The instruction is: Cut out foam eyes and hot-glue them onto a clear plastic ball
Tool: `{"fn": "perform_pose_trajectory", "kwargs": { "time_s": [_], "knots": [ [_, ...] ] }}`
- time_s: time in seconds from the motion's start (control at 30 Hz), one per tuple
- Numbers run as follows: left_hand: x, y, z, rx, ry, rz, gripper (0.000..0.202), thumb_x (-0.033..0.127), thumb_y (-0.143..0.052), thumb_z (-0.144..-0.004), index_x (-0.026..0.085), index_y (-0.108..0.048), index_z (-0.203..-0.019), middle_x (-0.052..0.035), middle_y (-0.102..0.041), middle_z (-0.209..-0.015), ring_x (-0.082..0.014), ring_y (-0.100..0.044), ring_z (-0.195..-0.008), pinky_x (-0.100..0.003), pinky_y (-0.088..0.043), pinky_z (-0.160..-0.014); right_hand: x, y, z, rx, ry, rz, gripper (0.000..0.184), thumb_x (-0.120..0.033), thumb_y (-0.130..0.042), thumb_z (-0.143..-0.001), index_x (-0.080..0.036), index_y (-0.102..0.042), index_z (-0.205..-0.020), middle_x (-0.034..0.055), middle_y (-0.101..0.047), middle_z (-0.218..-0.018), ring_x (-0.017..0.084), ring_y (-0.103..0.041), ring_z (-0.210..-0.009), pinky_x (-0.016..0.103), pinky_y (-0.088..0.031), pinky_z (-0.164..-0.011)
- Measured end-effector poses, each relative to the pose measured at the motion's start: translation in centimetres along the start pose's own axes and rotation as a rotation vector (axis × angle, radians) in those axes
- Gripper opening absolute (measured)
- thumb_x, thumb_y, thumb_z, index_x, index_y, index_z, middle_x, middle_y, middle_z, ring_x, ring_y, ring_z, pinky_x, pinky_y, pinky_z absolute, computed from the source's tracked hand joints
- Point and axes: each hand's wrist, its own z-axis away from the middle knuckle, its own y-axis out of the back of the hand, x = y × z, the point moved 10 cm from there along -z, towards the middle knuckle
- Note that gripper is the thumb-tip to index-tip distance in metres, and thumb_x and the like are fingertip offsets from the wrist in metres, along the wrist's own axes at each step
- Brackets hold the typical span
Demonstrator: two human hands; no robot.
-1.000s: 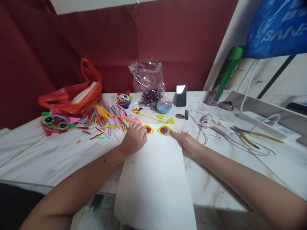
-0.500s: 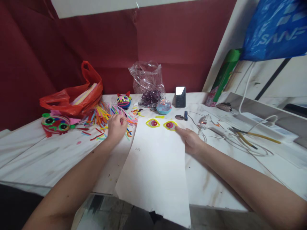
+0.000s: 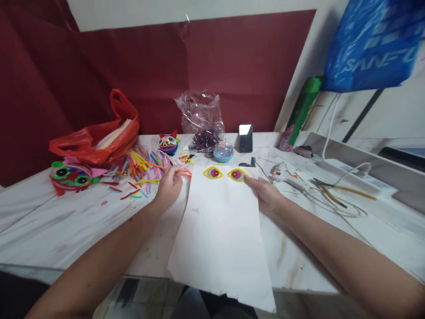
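A white paper sheet (image 3: 221,230) lies on the table and hangs over its near edge. Two yellow-rimmed eye shapes, the left eye (image 3: 213,173) and the right eye (image 3: 237,174), sit at the sheet's far end. My right hand (image 3: 265,194) holds the sheet's far right corner, thumb next to the right eye. My left hand (image 3: 168,186) is left of the sheet with its fingers closed on an orange strip (image 3: 182,173) at the edge of the pile of coloured strips (image 3: 146,164).
A red bag (image 3: 96,137), a round red face craft (image 3: 71,176), a small horned ball (image 3: 168,142), a clear bag (image 3: 202,119), a blue dome (image 3: 223,151) and a phone (image 3: 245,137) stand at the back. Yellow-handled pliers (image 3: 338,195) and white cables (image 3: 292,175) lie right.
My left hand left the left eye shape, went left to the strip pile, then came back a little with an orange strip. The sheet shifted farther onto the table under my right hand.
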Motion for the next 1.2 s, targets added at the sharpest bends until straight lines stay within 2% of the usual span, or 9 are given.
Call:
{"fn": "perform_pose_trajectory", "kwargs": {
  "time_s": [0.13,0.27,0.33,0.5,0.6,0.8,0.97,1.07,1.2],
  "knots": [
    [1.7,-0.9,0.8,-0.042,-0.011,0.062,0.047,0.036,-0.058,-0.077,0.019,-0.053,-0.121,-0.0104,-0.06,-0.124,-0.0243,-0.056,-0.115,-0.038,-0.046,-0.095,0.9,-0.8,0.4,-0.039,-0.051,0.056,0.016,-0.019,-0.059,-0.084,-0.01,-0.068,-0.094,0.012,-0.077,-0.081,0.023,-0.073,-0.067,0.036,-0.06,-0.071],
    [1.8,-4.6,2.2,-0.361,0.145,0.161,0.045,0.045,-0.067,-0.07,0.019,-0.061,-0.107,-0.0074,-0.069,-0.109,-0.0252,-0.062,-0.105,-0.037,-0.047,-0.093,1.7,-1.6,0.5,-0.056,-0.09,0.115,0.018,-0.026,-0.06,-0.086,-0.011,-0.067,-0.093,0.0112,-0.076,-0.077,0.022,-0.072,-0.063,0.034,-0.059,-0.064],
    [1.5,-5.3,2.5,-0.434,0.206,0.186,0.04,0.047,-0.068,-0.068,0.019,-0.065,-0.097,-0.0068,-0.071,-0.103,-0.0249,-0.064,-0.098,-0.035,-0.048,-0.088,1.5,-1.3,0.2,-0.032,-0.069,0.089,0.023,-0.035,-0.059,-0.087,-0.013,-0.066,-0.09,0.01,-0.076,-0.074,0.022,-0.071,-0.062,0.034,-0.059,-0.063],
    [0.8,-4.6,2.0,-0.398,0.26,0.239,0.043,0.051,-0.071,-0.064,0.018,-0.067,-0.093,-0.0056,-0.072,-0.096,-0.0239,-0.065,-0.089,-0.032,-0.05,-0.077,0.2,-0.7,-0.8,-0.074,0.079,0.088,0.023,-0.033,-0.077,-0.071,-0.015,-0.063,-0.071,0.0024,-0.072,-0.062,0.013,-0.066,-0.055,0.022,-0.053,-0.055],
    [0.7,-4.7,2.0,-0.41,0.281,0.274,0.045,0.051,-0.07,-0.065,0.018,-0.067,-0.096,-0.0055,-0.072,-0.097,-0.0237,-0.065,-0.088,-0.032,-0.051,-0.075,1.0,-1.1,-0.7,-0.126,0.035,0.161,0.03,-0.028,-0.083,-0.062,-0.013,-0.068,-0.082,0.0056,-0.075,-0.071,0.016,-0.069,-0.059,0.025,-0.055,-0.058],
    [0.7,-5.2,2.1,-0.431,0.182,0.213,0.042,0.047,-0.071,-0.066,0.019,-0.067,-0.097,-0.0074,-0.071,-0.103,-0.026,-0.064,-0.099,-0.037,-0.05,-0.089,1.7,-0.6,-0.6,0.004,0.022,0.295,0.027,-0.03,-0.081,-0.061,-0.015,-0.071,-0.081,0.0037,-0.075,-0.071,0.016,-0.068,-0.056,0.026,-0.056,-0.054],
    [2.7,-4.1,0.6,-0.318,0.078,0.089,0.051,0.044,-0.069,-0.066,0.02,-0.062,-0.111,-0.0103,-0.068,-0.114,-0.0281,-0.061,-0.109,-0.041,-0.046,-0.097,1.6,-0.8,-1.0,-0.009,0.065,0.326,0.028,-0.031,-0.081,-0.059,-0.015,-0.072,-0.079,0.002,-0.074,-0.067,0.016,-0.066,-0.055,0.027,-0.054,-0.055],
    [4.1,-6.7,0.3,-0.488,0.128,0.165,0.055,0.04,-0.074,-0.056,0.02,-0.063,-0.107,-0.0089,-0.07,-0.107,-0.0276,-0.063,-0.101,-0.037,-0.051,-0.085,1.5,-1.3,-1.1,-0.029,0.1,0.35,0.037,-0.036,-0.083,-0.054,-0.013,-0.072,-0.081,0.0019,-0.073,-0.068,0.016,-0.066,-0.059,0.028,-0.053,-0.06],
    [5.2,-10.8,0.6,-0.74,0.181,0.169,0.028,0.038,-0.071,-0.054,0.018,-0.061,-0.07,0.001,-0.06,-0.063,-0.0173,-0.057,-0.061,-0.024,-0.04,-0.051,1.2,-1.0,-1.7,0.018,0.162,0.404,0.036,-0.041,-0.081,-0.056,-0.015,-0.068,-0.078,-0.0018,-0.068,-0.063,0.013,-0.06,-0.055,0.025,-0.048,-0.054]
  ]
}}
